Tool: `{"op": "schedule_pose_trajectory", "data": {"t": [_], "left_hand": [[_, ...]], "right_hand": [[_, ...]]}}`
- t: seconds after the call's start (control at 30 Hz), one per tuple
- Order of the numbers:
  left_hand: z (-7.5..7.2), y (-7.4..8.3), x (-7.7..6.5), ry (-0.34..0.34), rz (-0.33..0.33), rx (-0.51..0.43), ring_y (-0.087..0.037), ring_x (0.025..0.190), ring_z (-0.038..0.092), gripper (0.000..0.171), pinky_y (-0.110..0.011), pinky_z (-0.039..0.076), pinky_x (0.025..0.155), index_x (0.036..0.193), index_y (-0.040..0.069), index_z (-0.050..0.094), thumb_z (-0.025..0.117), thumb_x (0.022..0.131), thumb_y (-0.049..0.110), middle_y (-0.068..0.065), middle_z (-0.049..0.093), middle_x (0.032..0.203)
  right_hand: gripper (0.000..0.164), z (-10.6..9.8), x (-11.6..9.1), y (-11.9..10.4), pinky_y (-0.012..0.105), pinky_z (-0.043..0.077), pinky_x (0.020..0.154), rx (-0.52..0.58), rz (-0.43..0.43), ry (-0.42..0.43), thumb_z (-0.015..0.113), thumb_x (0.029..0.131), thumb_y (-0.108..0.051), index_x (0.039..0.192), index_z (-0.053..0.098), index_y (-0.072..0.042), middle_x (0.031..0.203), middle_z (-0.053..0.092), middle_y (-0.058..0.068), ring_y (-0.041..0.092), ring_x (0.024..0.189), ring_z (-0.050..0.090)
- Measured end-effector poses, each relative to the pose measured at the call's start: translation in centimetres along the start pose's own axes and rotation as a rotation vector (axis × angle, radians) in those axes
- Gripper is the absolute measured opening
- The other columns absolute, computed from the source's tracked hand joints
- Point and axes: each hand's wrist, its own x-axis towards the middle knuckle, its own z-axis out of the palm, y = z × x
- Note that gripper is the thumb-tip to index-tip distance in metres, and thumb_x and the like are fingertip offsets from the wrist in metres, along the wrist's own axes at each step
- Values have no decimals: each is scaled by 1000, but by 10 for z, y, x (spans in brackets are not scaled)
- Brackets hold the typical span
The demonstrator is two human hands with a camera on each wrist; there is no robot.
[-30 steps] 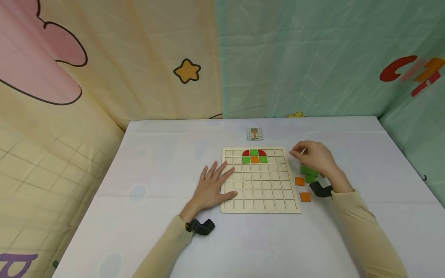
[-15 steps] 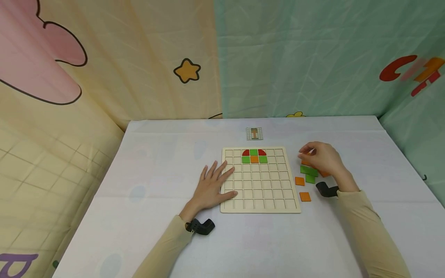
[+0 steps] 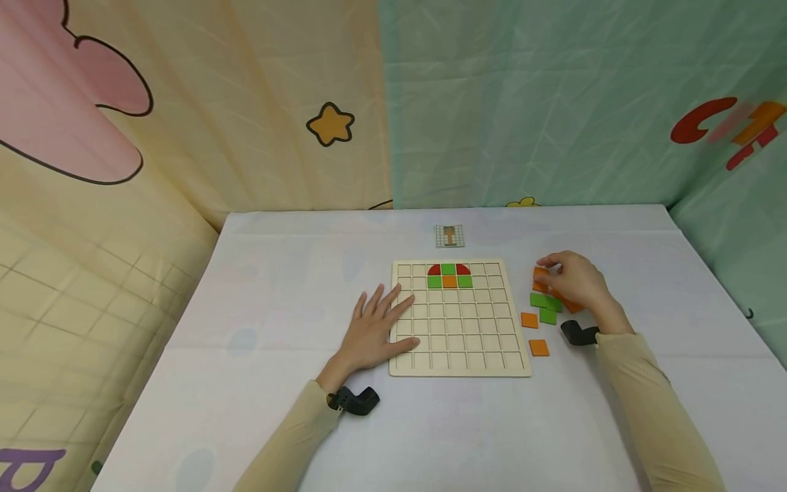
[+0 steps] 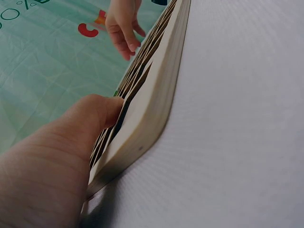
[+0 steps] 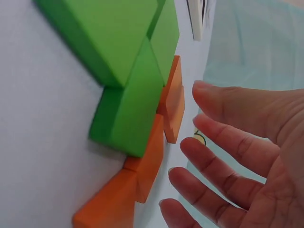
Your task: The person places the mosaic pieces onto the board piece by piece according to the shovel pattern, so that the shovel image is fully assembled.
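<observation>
My left hand lies spread over the left edge of a pale wooden grid board. In the left wrist view, its thumb rests on the board's rim. Near the board's top sit two red quarter-round tiles, several green square tiles and one orange tile. To the right of the board, my right hand hovers over loose orange tiles. Its fingers are loosely bent, with nothing between thumb and fingertips in the right wrist view. Overlapping green tiles lie beside the orange ones.
A small pattern card lies behind the board. Two separate orange tiles rest along the board's right side. White cloth covers the table, and printed curtains hang behind it.
My right hand has moved right, away from the board's upper right corner, to over the loose orange tiles, which now show more. The left hand stays in place.
</observation>
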Motion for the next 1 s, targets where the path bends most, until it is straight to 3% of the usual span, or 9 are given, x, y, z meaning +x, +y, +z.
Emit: {"op": "schedule_pose_trajectory", "data": {"t": [0.17, 0.53, 0.77, 1.0], "left_hand": [[0, 1, 0, -13, -8, -5, -31, 143, 3, 77, -53, -3, 110, 151, 23, 29, 51, 87, 61, -5, 15, 157], [2, 0, 0, 8, -3, -6, -32, 143, 5, 77, -53, -2, 110, 150, 22, 31, 53, 87, 60, -6, 17, 157], [1, 0, 1, -11, -9, 3, -31, 143, 3, 78, -53, -3, 110, 151, 23, 29, 51, 87, 62, -5, 14, 157], [1, 0, 0, -11, -3, 13, -32, 143, 3, 78, -53, -2, 110, 151, 22, 29, 51, 87, 62, -5, 14, 157]], "right_hand": [[39, 2, 3, 4, 49, 45, 76, -25, 5, -12, 64, 91, -23, 118, 62, 5, 114, 55, 24, 36, 96, 53], [36, 2, 6, 5, 42, 44, 70, -15, 20, -18, 64, 91, -25, 113, 64, 3, 107, 58, 22, 31, 86, 55], [40, -1, 6, 2, 47, 44, 75, -13, 34, -37, 65, 90, -23, 117, 59, 6, 109, 56, 24, 35, 90, 54], [37, -1, 6, 2, 45, 44, 72, -20, 36, -46, 64, 91, -22, 114, 63, 5, 109, 56, 24, 33, 87, 54]]}}
